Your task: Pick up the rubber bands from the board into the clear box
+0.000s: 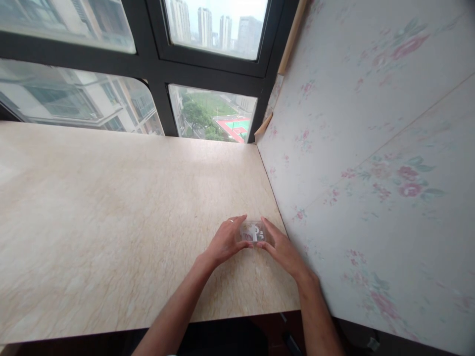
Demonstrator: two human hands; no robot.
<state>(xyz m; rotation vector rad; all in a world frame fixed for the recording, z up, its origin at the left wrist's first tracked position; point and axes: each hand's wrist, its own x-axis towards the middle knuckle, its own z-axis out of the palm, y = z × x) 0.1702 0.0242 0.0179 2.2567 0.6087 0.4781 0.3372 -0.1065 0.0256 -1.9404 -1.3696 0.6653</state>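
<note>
A small clear plastic box [254, 231] with white and some coloured small items inside is at the right end of the stone-look sill. My left hand [230, 237] grips its left side, thumb at the near edge and fingers at the far edge; a ring shows on one finger. On the opposite side, my right hand [277, 242] holds the box in the same way. What the small items are is too small to make out. Whether the box rests on the surface or is slightly raised, I cannot tell.
The beige marbled sill [111, 222] stretches away to the left. Close to my right hand rises a wall with floral wallpaper [371, 163], peeling near the window corner. Dark window frames [215, 64] stand at the back. The sill's front edge runs beneath my forearms.
</note>
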